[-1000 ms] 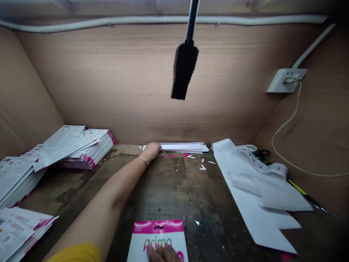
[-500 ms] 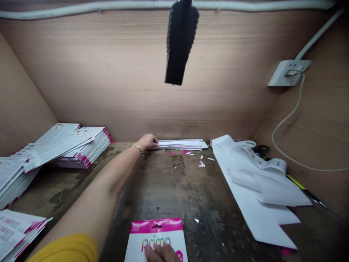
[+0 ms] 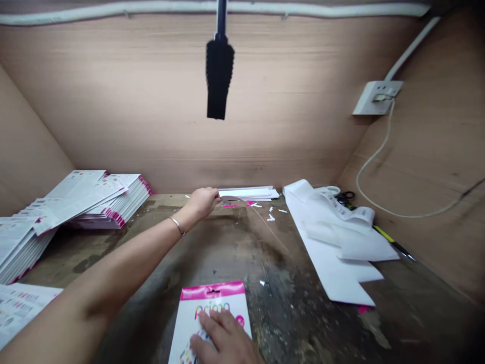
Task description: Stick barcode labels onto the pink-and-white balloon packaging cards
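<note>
pale wood-grain wall (white conduit along its top) behind a scuffed tabletop

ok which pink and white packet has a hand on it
The prima packet at front centre, under the right hand; the other packets lie stacked at left.

packet: glossy, smooth | bangle: shiny metal | wall: matt wood

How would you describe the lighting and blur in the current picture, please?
In the head view, the back wall is brightest mid-frame, the lower right corner dark; in the head view, the thin sheet at the left hand looks smeared, probably by motion; head view again, small header print on the packet is unreadable.
</note>
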Tool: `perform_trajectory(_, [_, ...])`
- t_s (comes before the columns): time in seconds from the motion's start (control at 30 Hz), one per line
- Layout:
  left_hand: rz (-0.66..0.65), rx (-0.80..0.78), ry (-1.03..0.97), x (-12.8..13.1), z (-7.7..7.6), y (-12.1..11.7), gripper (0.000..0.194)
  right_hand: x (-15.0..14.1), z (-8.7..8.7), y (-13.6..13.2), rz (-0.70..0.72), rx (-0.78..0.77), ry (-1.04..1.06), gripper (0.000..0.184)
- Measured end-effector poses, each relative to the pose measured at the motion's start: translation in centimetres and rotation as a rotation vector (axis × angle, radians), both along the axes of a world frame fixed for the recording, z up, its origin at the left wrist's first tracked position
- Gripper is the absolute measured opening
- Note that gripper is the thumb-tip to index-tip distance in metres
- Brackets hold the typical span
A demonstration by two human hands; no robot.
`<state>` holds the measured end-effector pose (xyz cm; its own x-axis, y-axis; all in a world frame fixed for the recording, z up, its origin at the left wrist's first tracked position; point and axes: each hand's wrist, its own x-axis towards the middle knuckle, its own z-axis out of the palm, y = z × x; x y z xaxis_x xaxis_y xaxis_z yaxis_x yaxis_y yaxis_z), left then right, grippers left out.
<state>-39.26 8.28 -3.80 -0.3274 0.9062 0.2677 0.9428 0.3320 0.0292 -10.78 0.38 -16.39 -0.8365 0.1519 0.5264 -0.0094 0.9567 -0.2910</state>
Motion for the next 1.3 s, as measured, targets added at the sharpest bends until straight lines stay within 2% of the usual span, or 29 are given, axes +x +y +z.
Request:
perform_trajectory(0.07, [-0.061, -0.031, 0.005, 2.3, -0.1, -2.6, 0.019, 0.5, 2.3, 0.6, 0.125, -0.017, -0.003, 0.019])
perform_trajectory(0.13, [-0.123, -0.086, -0.016, 4.5, -0.9, -5.3, 0.015, 1.3, 5.6, 1.6, 0.202, -0.151, -0.025, 0.022])
perform_trajectory(0.2, [-0.174, -0.135, -0.059, 6.1, -1.9, -7.8, 0.016, 1.9, 8.8, 3.2, 0.162, -0.207, 0.038, 0.023])
perform_trajectory(0.27, [-0.213, -0.164, -0.116, 7.1, -2.7, -9.7, 0.016, 2.0, 10.9, 5.1, -0.008, -0.157, 0.066, 0.023])
perform_trajectory(0.3, [-0.229, -0.172, -0.149, 7.3, -3.1, -10.4, 0.016, 1.7, 11.4, 6.2, -0.095, -0.098, 0.032, 0.024])
perform_trajectory(0.37, [-0.249, -0.179, -0.218, 7.3, -3.4, -11.1, 0.014, 0.6, 11.5, 8.1, -0.182, 0.025, -0.114, 0.037])
perform_trajectory(0.43, [-0.252, -0.176, -0.286, 6.8, -3.5, -11.2, 0.015, -1.0, 10.7, 9.6, -0.145, 0.095, -0.254, 0.043])
perform_trajectory(0.53, [-0.249, -0.170, -0.382, 5.9, -3.6, -10.9, 0.026, -2.9, 9.2, 11.2, -0.032, 0.109, -0.373, 0.023])
perform_trajectory(0.6, [-0.256, -0.177, -0.447, 5.3, -3.8, -10.7, 0.032, -3.6, 8.6, 11.9, -0.006, 0.107, -0.413, 0.015])
perform_trajectory(0.73, [-0.259, -0.204, -0.560, 4.4, -4.1, -10.3, 0.037, -3.8, 8.2, 12.6, -0.021, 0.084, -0.426, 0.017])
perform_trajectory(0.93, [-0.269, -0.235, -0.653, 3.1, -3.9, -10.0, 0.033, -4.1, 8.2, 12.9, -0.033, 0.048, -0.444, 0.017])
perform_trajectory(1.03, [-0.273, -0.245, -0.632, 2.7, -3.9, -9.9, 0.027, -4.0, 8.3, 13.1, -0.047, 0.036, -0.453, 0.018])
perform_trajectory(1.13, [-0.255, -0.196, -0.515, 3.3, -3.6, -10.0, 0.021, -4.0, 8.7, 13.1, -0.045, 0.027, -0.458, 0.025])
perform_trajectory(1.27, [-0.236, -0.044, -0.282, 6.5, -2.5, -10.5, 0.021, -5.0, 10.1, 12.0, -0.022, 0.044, -0.394, 0.062])
perform_trajectory(1.3, [-0.245, -0.012, -0.239, 7.5, -2.1, -10.7, 0.023, -5.3, 10.5, 11.6, 0.004, 0.055, -0.378, 0.066])
